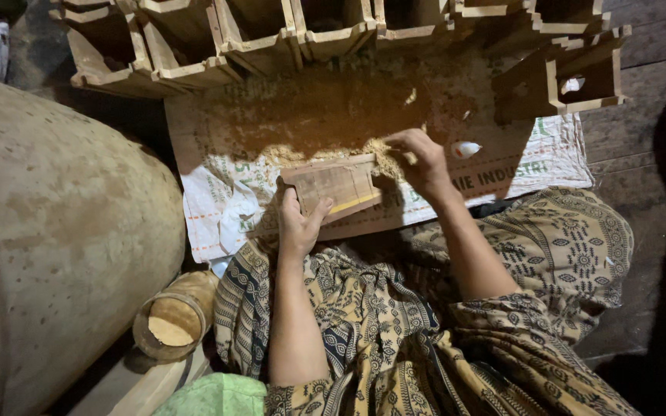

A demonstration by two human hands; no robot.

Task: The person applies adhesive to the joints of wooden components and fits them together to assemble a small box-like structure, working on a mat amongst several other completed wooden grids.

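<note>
here, your left hand [298,219] grasps the near left corner of a small wooden box mould [335,185], thumb up along its side, and the mould lies flat on a printed woven sack [225,200] spread just beyond your patterned lap. your right hand [419,160] is curled at the mould's far right corner, fingertips pinched into the pile of tan sawdust-like powder [325,115] heaped behind it, with a small white object [465,149] just beside that hand. a row of empty wooden moulds [271,38] stands past the pile, a big rounded clay vessel [55,223] bulges at your left, and a powder-filled jar [175,320] lies below it.
</note>
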